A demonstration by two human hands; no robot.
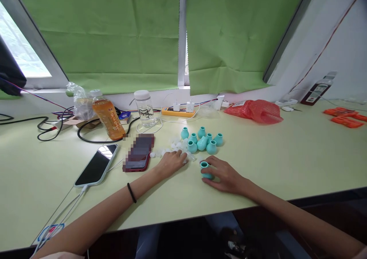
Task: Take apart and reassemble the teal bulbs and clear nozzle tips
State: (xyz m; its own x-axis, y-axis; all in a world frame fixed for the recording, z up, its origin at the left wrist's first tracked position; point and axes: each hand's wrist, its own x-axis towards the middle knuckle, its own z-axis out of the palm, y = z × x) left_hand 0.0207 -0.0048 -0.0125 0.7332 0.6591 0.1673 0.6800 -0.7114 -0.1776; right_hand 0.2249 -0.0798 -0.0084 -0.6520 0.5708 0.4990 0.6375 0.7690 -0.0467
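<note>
A small turquoise vase (204, 166) stands upright near the table's front edge, with the fingers of my right hand (222, 175) wrapped round it. Several more turquoise vases (202, 143) are grouped just beyond; one in the middle lies tilted. My left hand (172, 163) rests at a pile of small translucent white pieces (174, 145), its fingers bent down onto the near side of the pile. Whatever lies under those fingertips is too small and hidden to name.
Left of my left hand lie a dark red phone (140, 152) and a white-cased phone (97, 165) with cables. Behind stand an orange drink bottle (108, 117), a clear bottle (145, 109) and a yellow power strip (177, 113). A red bag (255, 111) lies back right.
</note>
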